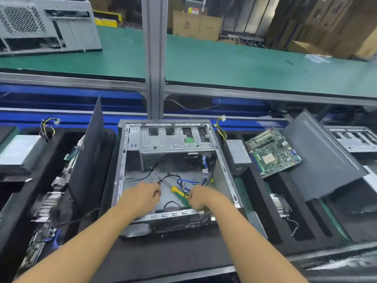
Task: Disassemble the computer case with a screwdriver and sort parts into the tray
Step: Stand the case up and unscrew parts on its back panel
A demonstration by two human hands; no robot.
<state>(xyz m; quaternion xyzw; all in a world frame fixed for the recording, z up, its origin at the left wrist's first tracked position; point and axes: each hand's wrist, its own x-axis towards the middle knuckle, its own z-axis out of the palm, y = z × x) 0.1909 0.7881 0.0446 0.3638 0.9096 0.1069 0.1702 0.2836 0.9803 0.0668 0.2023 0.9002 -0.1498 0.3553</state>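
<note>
Black matting (163,258) covers the table nearest us, and our forearms reach across it into the computer case (122,160), which lies open-side-up in the middle. Our right grip (201,198) is clenched round the green-and-yellow handle of the screwdriver (179,193), whose shaft slants up and left over the case floor. Our left grip (140,196) sits at the shaft's tip with fingers curled; we cannot tell whether it pinches anything. Blue cables (185,181) and black ones trail loose just beyond our hands, and the metal drive cage (175,137) fills the far end of the case.

To our right the black foam tray (259,201) holds a heatsink (278,203), a power supply (237,154), a motherboard (273,153) and a leaning side panel (318,156). To our left another dark panel (87,156) stands upright beside the case. Farther off runs a green conveyor belt (204,58), carrying a grey case (47,23) at far left.
</note>
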